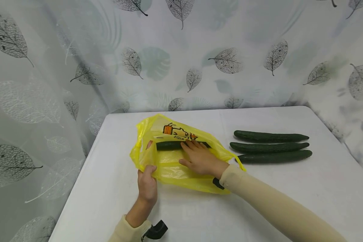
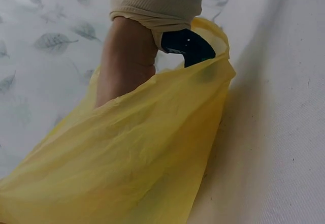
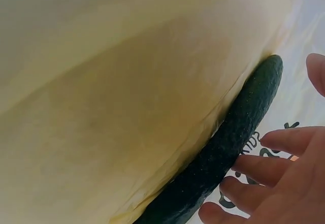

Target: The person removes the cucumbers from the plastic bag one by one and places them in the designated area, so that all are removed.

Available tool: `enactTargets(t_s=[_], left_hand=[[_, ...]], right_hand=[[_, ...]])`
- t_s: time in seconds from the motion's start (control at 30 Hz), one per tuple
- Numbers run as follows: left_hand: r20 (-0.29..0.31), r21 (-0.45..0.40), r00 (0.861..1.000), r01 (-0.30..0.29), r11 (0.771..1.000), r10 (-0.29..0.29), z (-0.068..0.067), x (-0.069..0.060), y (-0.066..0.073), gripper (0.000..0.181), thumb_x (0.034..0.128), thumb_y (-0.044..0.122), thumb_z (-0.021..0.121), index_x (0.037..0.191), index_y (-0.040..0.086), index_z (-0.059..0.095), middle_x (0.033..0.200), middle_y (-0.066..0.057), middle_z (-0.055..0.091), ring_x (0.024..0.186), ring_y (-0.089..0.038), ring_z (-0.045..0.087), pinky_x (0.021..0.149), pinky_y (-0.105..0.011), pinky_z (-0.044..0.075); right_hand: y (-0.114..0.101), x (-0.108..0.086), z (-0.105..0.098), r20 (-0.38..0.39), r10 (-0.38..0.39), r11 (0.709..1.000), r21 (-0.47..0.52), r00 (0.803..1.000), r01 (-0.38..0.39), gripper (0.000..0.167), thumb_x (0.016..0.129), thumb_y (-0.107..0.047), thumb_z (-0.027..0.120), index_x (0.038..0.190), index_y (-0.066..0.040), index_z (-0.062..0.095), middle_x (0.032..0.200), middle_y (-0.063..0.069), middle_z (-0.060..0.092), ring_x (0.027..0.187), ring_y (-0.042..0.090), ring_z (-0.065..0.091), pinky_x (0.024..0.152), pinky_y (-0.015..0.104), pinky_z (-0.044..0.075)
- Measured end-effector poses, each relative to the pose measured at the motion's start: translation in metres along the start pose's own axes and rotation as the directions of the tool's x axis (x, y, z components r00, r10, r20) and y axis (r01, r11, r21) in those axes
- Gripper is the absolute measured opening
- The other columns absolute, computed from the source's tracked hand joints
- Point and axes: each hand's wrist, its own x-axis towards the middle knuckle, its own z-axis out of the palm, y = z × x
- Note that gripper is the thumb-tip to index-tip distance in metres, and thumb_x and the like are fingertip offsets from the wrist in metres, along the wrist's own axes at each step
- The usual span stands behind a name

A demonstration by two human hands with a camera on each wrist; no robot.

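A yellow plastic bag (image 1: 178, 173) with a printed cartoon lies on the table, its mouth spread toward me. My left hand (image 1: 147, 186) grips the bag's edge at the left, thumb on top; its other fingers are partly hidden by the plastic. One dark green cucumber (image 1: 168, 145) lies lengthwise inside the bag. Reaching in from the right, my right hand (image 1: 199, 158) has its fingers spread and fairly straight, touching the cucumber's side. The right wrist view shows these fingertips along the cucumber (image 3: 218, 148). In the left wrist view the bag (image 2: 127, 153) hides the right hand's fingers.
Three more cucumbers (image 1: 270, 148) lie side by side on the right of the white table (image 1: 269, 195). A leaf-patterned curtain (image 1: 181, 57) hangs behind and to the sides of it.
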Motion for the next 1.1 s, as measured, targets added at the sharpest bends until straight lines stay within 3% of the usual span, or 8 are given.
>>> enactTargets(t_s=[0.2, 0.43, 0.63, 0.8, 0.9, 1.1], left_hand=[[-0.013, -0.004, 1.0, 0.008, 1.0, -0.008, 0.0004, -0.0003, 0.0003, 0.058, 0.0878, 0.002, 0.03, 0.145, -0.004, 0.032, 0.123, -0.008, 0.047, 0.107, -0.018, 0.047, 0.099, -0.026, 0.038], [0.021, -0.013, 0.999, -0.032, 0.999, 0.033, 0.0001, -0.0008, -0.0002, 0.069, 0.0862, -0.001, 0.029, 0.155, -0.003, 0.026, 0.153, -0.011, 0.037, 0.129, -0.019, 0.039, 0.11, -0.024, 0.03], [0.027, 0.02, 1.0, -0.014, 1.0, 0.014, -0.0002, -0.0012, 0.0006, 0.066, 0.0872, 0.001, 0.029, 0.153, -0.001, 0.027, 0.144, -0.01, 0.04, 0.124, -0.021, 0.04, 0.109, -0.026, 0.032], [0.017, 0.019, 1.0, -0.013, 1.0, 0.013, -0.0013, -0.0013, 0.0001, 0.067, 0.0868, 0.0, 0.029, 0.154, -0.001, 0.027, 0.149, -0.011, 0.038, 0.128, -0.02, 0.038, 0.109, -0.024, 0.03], [0.002, 0.02, 1.0, -0.002, 1.0, 0.002, -0.0016, -0.0015, -0.0006, 0.064, 0.087, 0.0, 0.03, 0.151, -0.003, 0.029, 0.142, -0.011, 0.042, 0.122, -0.02, 0.042, 0.107, -0.026, 0.033], [-0.014, 0.014, 1.0, 0.021, 1.0, -0.021, -0.0023, -0.0016, -0.0016, 0.062, 0.0869, 0.001, 0.031, 0.149, -0.002, 0.03, 0.136, -0.009, 0.043, 0.121, -0.027, 0.041, 0.106, -0.028, 0.034]], right_hand=[[-0.0004, -0.0022, 0.0003, -0.05, -0.013, 1.0, -0.028, 0.999, 0.012, 0.071, 0.103, -0.044, 0.053, 0.158, -0.005, 0.032, 0.156, 0.021, 0.034, 0.143, 0.04, 0.032, 0.116, 0.056, 0.025], [-0.0022, -0.0039, -0.0005, -0.093, -0.015, 0.999, -0.034, 0.996, 0.011, 0.064, 0.101, -0.042, 0.057, 0.153, -0.005, 0.043, 0.138, 0.017, 0.049, 0.125, 0.038, 0.049, 0.107, 0.053, 0.038], [-0.0035, -0.004, -0.0009, -0.136, 0.014, 1.0, -0.025, 0.991, -0.017, 0.056, 0.1, -0.039, 0.061, 0.147, -0.008, 0.054, 0.13, 0.014, 0.054, 0.118, 0.034, 0.052, 0.097, 0.053, 0.045], [-0.0032, -0.0031, 0.0011, -0.133, 0.016, 0.995, -0.094, 0.991, -0.029, 0.052, 0.097, -0.036, 0.067, 0.142, -0.012, 0.06, 0.129, 0.012, 0.057, 0.116, 0.035, 0.053, 0.095, 0.052, 0.047], [-0.0026, -0.0026, 0.0029, -0.142, 0.01, 0.993, -0.114, 0.99, -0.027, 0.05, 0.094, -0.033, 0.071, 0.139, -0.012, 0.062, 0.125, 0.011, 0.058, 0.113, 0.034, 0.054, 0.093, 0.051, 0.047], [-0.0009, -0.0023, 0.0073, -0.178, 0.006, 0.997, -0.074, 0.984, -0.02, 0.036, 0.088, -0.026, 0.079, 0.122, -0.015, 0.072, 0.112, 0.008, 0.058, 0.104, 0.031, 0.054, 0.087, 0.047, 0.047]])
